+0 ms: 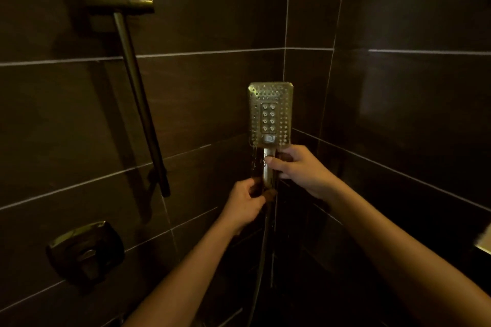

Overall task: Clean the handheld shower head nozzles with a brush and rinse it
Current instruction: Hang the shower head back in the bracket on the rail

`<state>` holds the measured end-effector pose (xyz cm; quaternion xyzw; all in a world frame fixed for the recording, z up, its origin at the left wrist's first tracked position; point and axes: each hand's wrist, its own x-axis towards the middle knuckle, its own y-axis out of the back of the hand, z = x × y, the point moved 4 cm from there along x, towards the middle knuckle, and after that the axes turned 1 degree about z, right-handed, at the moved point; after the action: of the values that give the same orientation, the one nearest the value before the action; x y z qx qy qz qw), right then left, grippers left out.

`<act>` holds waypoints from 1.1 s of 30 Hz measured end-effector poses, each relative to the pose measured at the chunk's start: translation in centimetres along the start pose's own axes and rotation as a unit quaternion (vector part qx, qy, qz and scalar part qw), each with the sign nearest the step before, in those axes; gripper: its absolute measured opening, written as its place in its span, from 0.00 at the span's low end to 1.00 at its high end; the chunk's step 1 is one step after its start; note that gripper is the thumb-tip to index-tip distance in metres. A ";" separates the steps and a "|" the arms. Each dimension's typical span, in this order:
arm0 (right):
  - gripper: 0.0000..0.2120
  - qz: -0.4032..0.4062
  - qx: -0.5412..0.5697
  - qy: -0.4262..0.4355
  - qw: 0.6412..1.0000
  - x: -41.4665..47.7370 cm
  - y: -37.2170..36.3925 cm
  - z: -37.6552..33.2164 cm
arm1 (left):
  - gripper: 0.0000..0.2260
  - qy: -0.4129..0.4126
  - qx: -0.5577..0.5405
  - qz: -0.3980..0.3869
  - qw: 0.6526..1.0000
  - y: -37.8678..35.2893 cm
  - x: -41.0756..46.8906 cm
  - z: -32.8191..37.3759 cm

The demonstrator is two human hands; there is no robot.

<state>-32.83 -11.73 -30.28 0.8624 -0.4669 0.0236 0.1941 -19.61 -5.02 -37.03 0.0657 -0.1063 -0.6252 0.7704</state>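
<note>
Standing upright in front of the corner where two tiled walls [212,103] meet, the shower head [270,114] is held up with its nozzle face turned to the camera and its top edge level. Behind it the corner is close, so the open room lies to the left of it, to the right of it and toward the person. The shower head is a rounded rectangle of shiny metal, with rows of small nozzles around a raised middle panel of eight bigger ones and a pale button under that panel; water drips from its lower left edge. The right hand [300,170] grips the handle [268,167] just below the shower head, fingers wrapped round it from the right and the forearm reaching up from the lower right. The left hand [245,200] is lower, fingers and thumb curled at the bottom end of the handle where the hose [261,260] begins; it is too dark there to tell what else it touches. The hose hangs straight down below the shower head. Well to the left of the shower head, a smooth metal slide bar [132,74] runs slanted down the wall with a bracket [117,0] near its top, and lower left of the shower head sits a glossy square control plate [85,252]. The tiles are dark, big and flat, with thin pale grout lines.
</note>
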 end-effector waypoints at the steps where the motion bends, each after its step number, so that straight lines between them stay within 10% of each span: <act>1: 0.07 0.008 -0.014 0.013 1.000 0.6 -0.3 -0.6 | 0.09 -0.004 0.001 0.006 1.000 0.7 0.1 0.6; 12: 0.08 0.013 0.065 0.053 0.996 6.9 -3.3 -7.4 | 0.18 -0.049 0.262 0.075 0.961 12.1 2.3 8.6; 23: 0.07 0.003 0.030 0.117 0.993 15.1 -3.4 -19.8 | 0.37 -0.107 0.665 0.269 0.689 27.1 3.1 25.8; 33: 0.07 -0.008 0.034 0.150 0.988 21.6 -2.7 -29.1 | 0.42 -0.046 0.666 0.258 0.699 29.2 4.8 27.2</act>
<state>-14.40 -17.18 0.58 0.8588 -0.4247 0.1672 0.2326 2.37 -2.72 -3.47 0.5024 -0.5433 -0.1708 0.6506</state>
